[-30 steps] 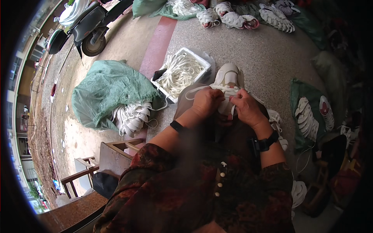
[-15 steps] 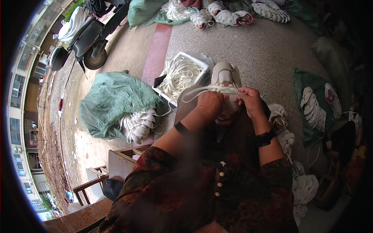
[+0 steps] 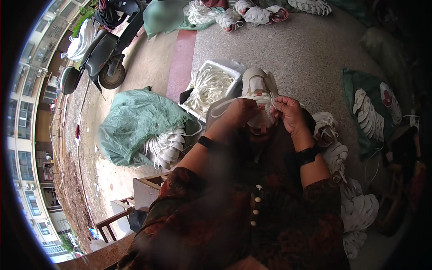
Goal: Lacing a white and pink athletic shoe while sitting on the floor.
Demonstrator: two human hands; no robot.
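A beige and white sneaker (image 3: 259, 81) rests on my lap with its toe pointing away from me. White shoelace (image 3: 256, 97) crosses its upper, and a slack loop of it hangs out to the left. My left hand (image 3: 241, 112) is curled at the left side of the lacing, fingers closed and partly hidden, with lace running beside it. At the right eyelets, my right hand (image 3: 288, 111) pinches a piece of the lace between thumb and fingers. The shoe's reddish tongue label shows between the two hands.
Beyond my lap stands a white box (image 3: 236, 74) heaped with white laces (image 3: 208, 87). To the left, a green sack (image 3: 137, 123) spills white shoes (image 3: 164, 147). More bundled shoes (image 3: 357, 211) lie on the right. A scooter (image 3: 101, 58) is parked far left, near wooden stools (image 3: 114, 220).
My left hand has shifted slightly up and left along the shoe. The right hand keeps pinching lace at nearly the same spot. The whole view has tilted a little.
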